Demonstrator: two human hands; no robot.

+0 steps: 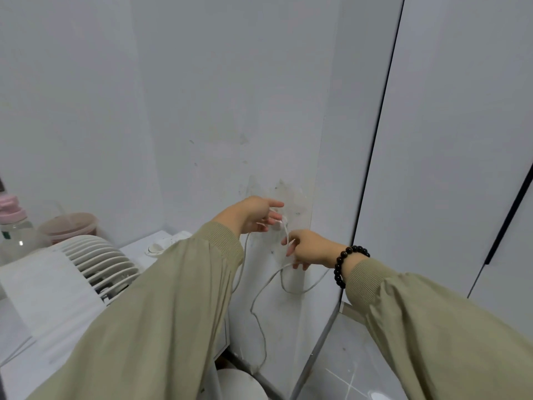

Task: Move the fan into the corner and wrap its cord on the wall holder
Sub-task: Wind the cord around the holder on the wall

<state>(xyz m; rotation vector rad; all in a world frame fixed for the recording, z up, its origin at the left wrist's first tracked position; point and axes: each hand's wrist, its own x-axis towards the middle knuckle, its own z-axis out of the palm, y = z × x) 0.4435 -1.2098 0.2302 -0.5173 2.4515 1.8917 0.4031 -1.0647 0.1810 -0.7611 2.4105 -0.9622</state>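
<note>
Both hands are stretched out to the stained patch of the far wall [230,111], close together but not touching. The left hand [256,215] is higher and further left; its thumb points right and its fingers curl in on the thin white cord [261,313], pinching it just under the thumb. The right hand [305,249], lower and to the right, also grips the cord - a short taut stretch runs up from its fingers towards the left hand. Between the two hands something small and pale sits on the wall, presumably the wall holder [279,226], though its shape is too blurred to tell, and I cannot tell whether the cord is round it.

Below the hands the cord hangs slack. One strand drops beside the left sleeve [173,298]; another swings in a loose loop under the right hand and then trails down the wall towards the floor [346,359]. A bracelet [343,264] of dark beads circles the right wrist.

The fan [95,261] - white, with a ribbed grille - stands on the white tabletop [135,249] at the left, near where the two walls meet, partly hidden by the left sleeve. Behind it, further left, are a clear bottle [13,226] with a pink cap and a tub [69,226] with a reddish lid. A small round white object [157,248] lies on the tabletop beyond the fan. Tall pale cabinet doors [447,140] fill the right side.
</note>
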